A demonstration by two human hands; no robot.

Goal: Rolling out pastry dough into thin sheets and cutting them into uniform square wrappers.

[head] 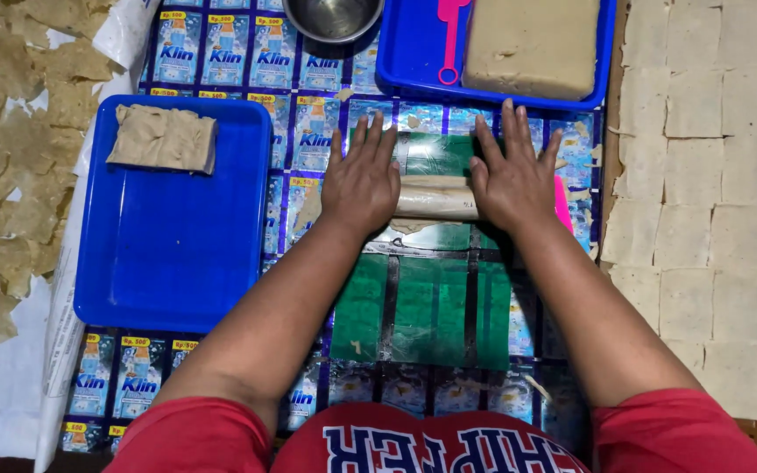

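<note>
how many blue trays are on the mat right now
2. One blue tray lies left of the left hand; the other blue tray is at the top, above the right hand, partly cut off.

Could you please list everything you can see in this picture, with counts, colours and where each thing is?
Roller: one, pale beige, lying across the mat centre under both palms.
Green sheet: one, on the mat beneath the roller.
Mat of sachet wrappers: one, blue patterned, covering the work surface.
Empty-sided blue tray: one, left of centre.
Folded dough stack: one, tan, in that tray's far corner.
Second blue tray: one, top centre.
Dough block: one, beige, in the second tray.
Pink spatula: one, in the second tray.
Metal bowl: one, top edge.
Square sheets: many, cream, in rows, right.
Irregular sheets: many, tan, left.
Left hand: flat on the roller.
Right hand: flat on the roller.
</note>
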